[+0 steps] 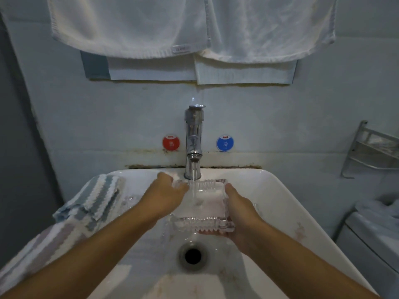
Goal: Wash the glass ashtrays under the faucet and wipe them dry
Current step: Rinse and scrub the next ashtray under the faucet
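Nearest, the drain [192,255] sits open in the white sink [280,201]. Above it, the right hand [241,216] grips the square cut-glass ashtray [203,203] from beneath and along its right edge, thumb over the rim. The left hand [166,193] meets the ashtray's left rim; whether its fingers curl round the glass I cannot tell. Water from the chrome faucet [193,143] falls into the ashtray's bowl. To rinse well, tilt it slowly so the stream reaches every notch, keeping a firm hold since wet glass is likely slippery. A striped cloth [95,197] lies on the left rim, handy for drying; white towels [194,29] hang beyond.
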Available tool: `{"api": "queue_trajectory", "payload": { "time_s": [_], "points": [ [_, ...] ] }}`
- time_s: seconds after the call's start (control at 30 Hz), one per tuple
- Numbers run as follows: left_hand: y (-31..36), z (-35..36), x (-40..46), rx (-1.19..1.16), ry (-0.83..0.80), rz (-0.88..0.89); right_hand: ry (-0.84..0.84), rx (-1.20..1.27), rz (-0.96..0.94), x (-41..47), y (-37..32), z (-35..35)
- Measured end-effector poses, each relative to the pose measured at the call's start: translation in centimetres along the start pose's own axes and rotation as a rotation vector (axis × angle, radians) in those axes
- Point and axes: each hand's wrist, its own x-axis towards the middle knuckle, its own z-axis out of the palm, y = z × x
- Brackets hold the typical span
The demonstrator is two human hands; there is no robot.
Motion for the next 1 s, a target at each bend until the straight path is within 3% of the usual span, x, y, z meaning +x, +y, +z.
{"api": "queue_trajectory", "payload": {
  "time_s": [0.07, 0.17, 0.47, 0.7, 1.0],
  "points": [
    [-0.7, 0.6, -0.1, -0.173, -0.178, -0.122, 0.0, -0.007, 0.006, 0.1, 0.0, -0.2],
    [-1.5, 1.3, -0.5, -0.32, -0.284, -0.2, -0.001, -0.037, 0.01, 0.0, 0.2, -0.4],
    [-2.1, 1.5, -0.8, -0.164, -0.136, -0.144, -0.097, -0.282, 0.042, -0.8, -0.1, -0.1],
    [-1.5, 1.4, -1.0, -0.205, -0.227, -0.113, -0.05, -0.626, -0.039, -0.3, -2.8, 0.2],
    [-1.5, 1.1, -1.1, -0.176, -0.3, -0.118, -0.046, -0.704, -0.027, 1.5, -2.0, -1.9]
  ]
}}
